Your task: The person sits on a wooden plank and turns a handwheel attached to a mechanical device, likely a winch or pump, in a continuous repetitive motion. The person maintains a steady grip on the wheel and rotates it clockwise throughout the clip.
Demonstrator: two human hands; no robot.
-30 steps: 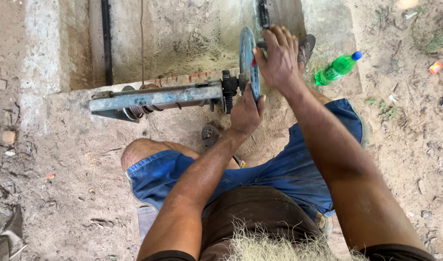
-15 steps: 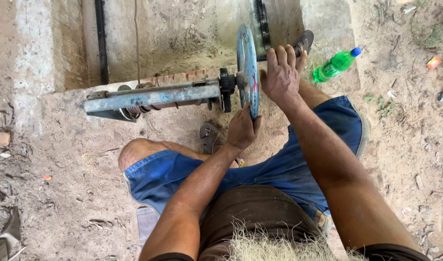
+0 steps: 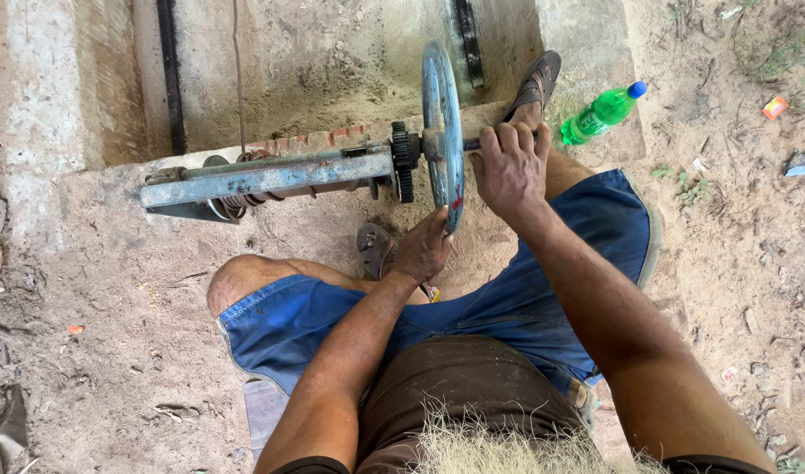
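- The ground (image 3: 113, 351) is bare, sandy dirt strewn with small stones, scraps and bits of litter, seen outdoors in daylight.
- At the top a concrete pit (image 3: 332, 61) drops below the ground, with rough grey walls, a dark pipe (image 3: 167, 75) running down its left side and a row of red bricks (image 3: 323, 139) along its near edge.
- A blue metal beam (image 3: 266, 178), its paint worn, lies along the pit's edge; rope or cable is coiled under its left part, and a black toothed gear (image 3: 402, 161) sits at its right end.
- Just right of the gear stands a blue hand wheel (image 3: 443, 132), seen edge-on and upright.
- The right hand (image 3: 510, 167) has its grip closed round a dark handle bar that sticks out of the wheel's right face, knuckles up.
- The left hand (image 3: 424, 250) sits at the bottom rim of the wheel, fingers curled against it; whether it clasps the rim fully I cannot tell.
- The person sits in blue shorts (image 3: 508, 290), one sandalled foot (image 3: 537, 81) braced on the pit's edge.
- A green plastic bottle (image 3: 603, 112) with a blue cap lies on the concrete just beyond that foot.
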